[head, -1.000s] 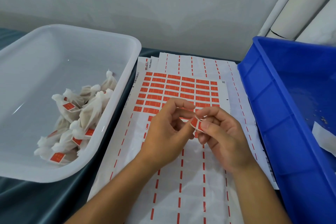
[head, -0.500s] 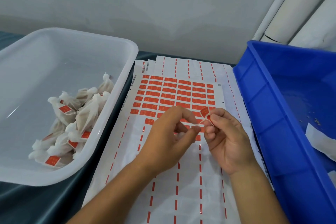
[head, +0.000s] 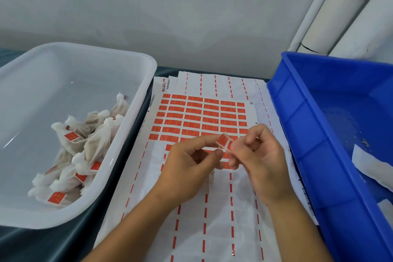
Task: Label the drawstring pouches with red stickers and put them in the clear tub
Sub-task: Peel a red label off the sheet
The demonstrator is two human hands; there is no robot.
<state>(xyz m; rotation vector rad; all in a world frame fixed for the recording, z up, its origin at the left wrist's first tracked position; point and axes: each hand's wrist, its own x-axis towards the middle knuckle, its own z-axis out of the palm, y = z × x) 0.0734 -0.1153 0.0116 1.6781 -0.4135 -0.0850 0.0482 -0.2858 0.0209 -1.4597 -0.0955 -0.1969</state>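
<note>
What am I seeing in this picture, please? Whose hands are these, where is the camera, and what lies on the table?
There is no machine here. A person wears the camera on the head, so it looks down at their own hands. The left hand and the right hand together pinch one small red sticker. Under them lies a sticker sheet, partly used. On the left, a clear tub holds labelled pouches. On the right stands a blue bin.
</note>
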